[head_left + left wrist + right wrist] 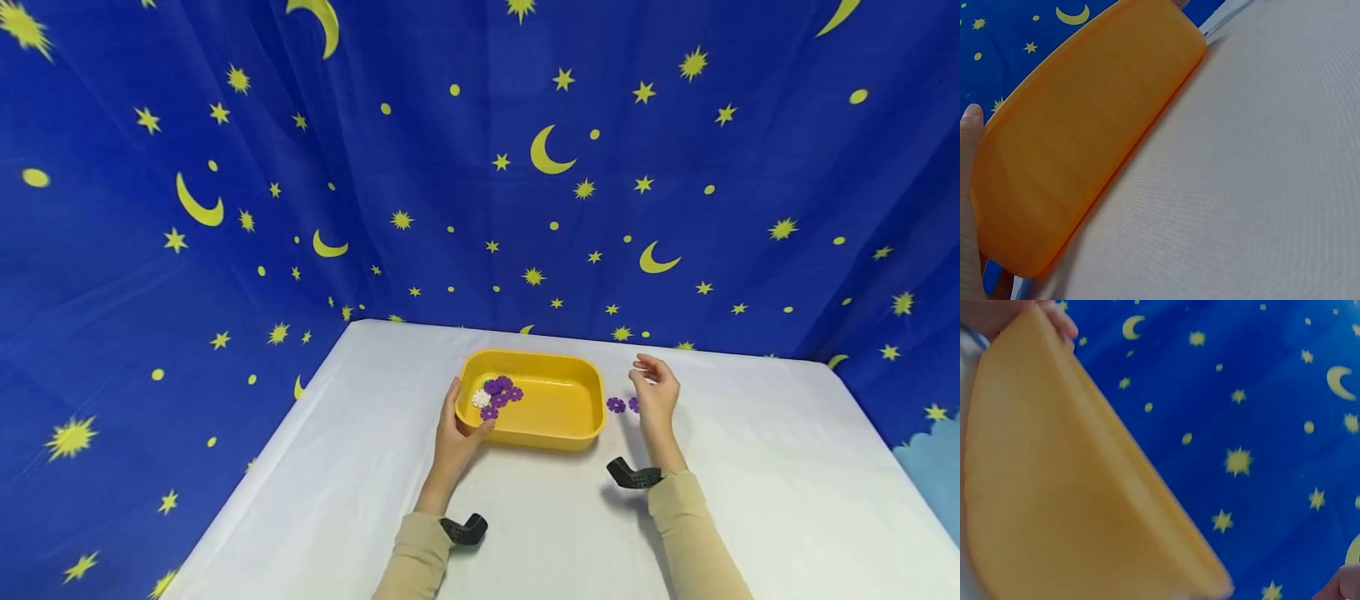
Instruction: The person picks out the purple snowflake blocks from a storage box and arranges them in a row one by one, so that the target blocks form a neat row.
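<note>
A yellow plastic tub point(558, 437) stands on the table, also large in the left wrist view. My left hand point(455, 446) grips its left end, fingers along the outer wall and thumb at the front rim. Inside, at the left, lie several purple flower-shaped discs point(499, 401) and a white one point(481, 398). My right hand point(657, 400) hovers right of the tub, fingers loosely bent, with nothing visible between thumb and fingers. Just left of it a purple flower-shaped disc point(616, 405) lies on the table; another point(634, 404) is partly hidden behind the hand.
A white cloth covers the table point(555, 517). Behind it and along both sides hangs a blue curtain point(465, 192) with yellow moons and stars. Each wrist wears a black camera mount, such as the right one point(633, 477).
</note>
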Available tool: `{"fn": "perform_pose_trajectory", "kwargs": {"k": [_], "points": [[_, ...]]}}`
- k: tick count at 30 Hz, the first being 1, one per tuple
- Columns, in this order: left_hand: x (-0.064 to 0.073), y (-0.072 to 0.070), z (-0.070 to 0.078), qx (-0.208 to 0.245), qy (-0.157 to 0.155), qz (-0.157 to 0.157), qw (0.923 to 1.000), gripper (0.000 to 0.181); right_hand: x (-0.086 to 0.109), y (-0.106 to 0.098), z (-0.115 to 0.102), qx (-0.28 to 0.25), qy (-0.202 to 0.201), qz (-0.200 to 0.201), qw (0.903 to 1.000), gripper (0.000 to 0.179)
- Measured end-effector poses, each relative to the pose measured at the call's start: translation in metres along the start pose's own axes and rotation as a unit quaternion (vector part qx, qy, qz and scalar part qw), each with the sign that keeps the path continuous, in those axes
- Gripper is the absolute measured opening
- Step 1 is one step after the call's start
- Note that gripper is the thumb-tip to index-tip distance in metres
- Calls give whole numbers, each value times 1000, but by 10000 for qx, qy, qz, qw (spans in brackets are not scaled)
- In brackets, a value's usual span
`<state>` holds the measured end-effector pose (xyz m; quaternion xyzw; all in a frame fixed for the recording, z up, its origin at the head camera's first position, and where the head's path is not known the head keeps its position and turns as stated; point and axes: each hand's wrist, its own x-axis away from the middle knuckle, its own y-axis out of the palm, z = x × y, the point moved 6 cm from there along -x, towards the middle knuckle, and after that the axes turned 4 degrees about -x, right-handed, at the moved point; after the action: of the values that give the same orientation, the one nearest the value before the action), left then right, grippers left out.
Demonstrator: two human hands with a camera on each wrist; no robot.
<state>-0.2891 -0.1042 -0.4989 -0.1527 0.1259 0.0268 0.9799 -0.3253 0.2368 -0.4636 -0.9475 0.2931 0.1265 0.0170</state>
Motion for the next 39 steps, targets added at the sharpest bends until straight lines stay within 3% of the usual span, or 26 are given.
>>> {"fn": "perform_pose_trajectory", "kwargs": {"k": [4, 8, 19, 27, 33, 39], "points": [[-7, 2, -21, -27, -33, 105, 9999, 89, 5, 14, -21, -217, 91, -230, 9995, 29], [-8, 5, -32, 6, -45, 127, 9999, 89, 4, 29, -19, -238, 123, -405, 9988, 29], [-7, 5, -29, -8, 64, 145, 9999, 89, 22, 84, -19, -355, -105, -1066, 9936, 28], [-8, 5, -30, 19, 77, 149, 9999, 89, 44, 117, -17, -106, 141, -1825, 9831, 30], [-8, 5, -29, 79, 207, 190, 9996, 90, 60, 132, -44, -110, -90, -2056, 9785, 28], [-6, 4, -24, 69, 247, 259, 9993, 89, 58, 150, -25, -99, -255, -2070, 9780, 28]]}}
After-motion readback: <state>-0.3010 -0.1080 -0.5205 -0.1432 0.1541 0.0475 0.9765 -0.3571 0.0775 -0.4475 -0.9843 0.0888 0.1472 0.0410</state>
